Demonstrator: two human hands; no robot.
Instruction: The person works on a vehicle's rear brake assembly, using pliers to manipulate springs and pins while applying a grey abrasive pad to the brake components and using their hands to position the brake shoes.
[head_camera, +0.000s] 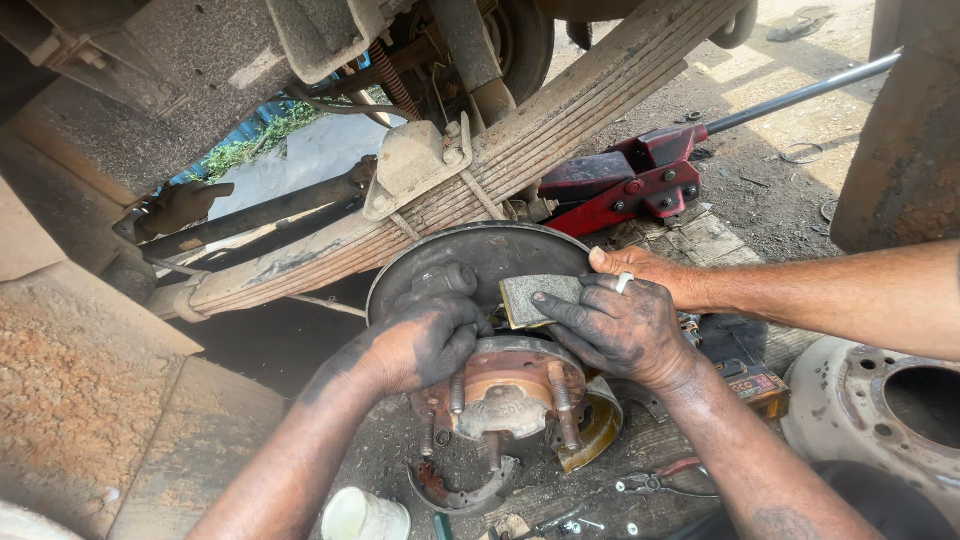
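A rusty wheel hub with studs sits in front of a dark round backing plate. My left hand, black with grease, rests on the plate's lower left, just above the hub. My right hand, equally greasy, presses a grey rectangular abrasive pad against the plate's right side. Another person's hand reaches in from the right and lies just behind my right hand, at the plate's edge.
A leaf spring runs diagonally above the plate. A red floor jack with a long handle stands behind. On the ground lie a curved brake shoe, red-handled pliers, a white cup, a small box and a brake drum.
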